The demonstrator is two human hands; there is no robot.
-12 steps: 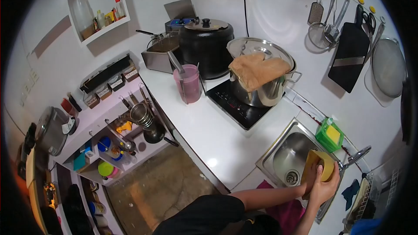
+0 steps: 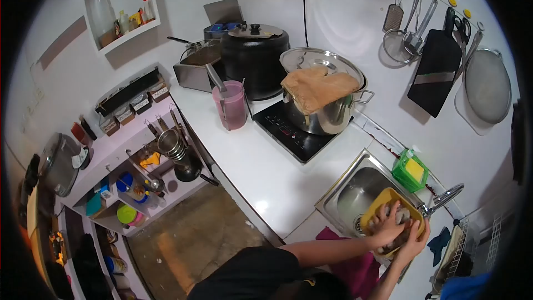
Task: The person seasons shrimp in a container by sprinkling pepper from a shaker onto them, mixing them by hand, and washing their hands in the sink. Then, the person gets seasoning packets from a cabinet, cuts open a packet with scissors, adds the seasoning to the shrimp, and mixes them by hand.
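Observation:
A yellow container (image 2: 417,215) is tilted over the right part of the steel sink (image 2: 353,193), with greyish-brown pieces of food inside. My left hand (image 2: 388,226) reaches into it, fingers spread over the pieces. On the container's near right side, my right hand (image 2: 413,240) grips the wall. The faucet (image 2: 447,195) stands just beyond the container. Part of the drain (image 2: 358,223) shows to the left of the container.
A green caddy (image 2: 410,172) with a yellow sponge sits behind the sink. Left of it, a steel pot (image 2: 327,118) topped with orange-brown mitts stands on a black cooktop (image 2: 288,133). A pink pitcher (image 2: 232,108) and a large black pot (image 2: 256,61) are farther left.
The yellow container has tipped so its inside and contents now show. My left hand has moved into it with fingers spread. The whole view has shifted slightly.

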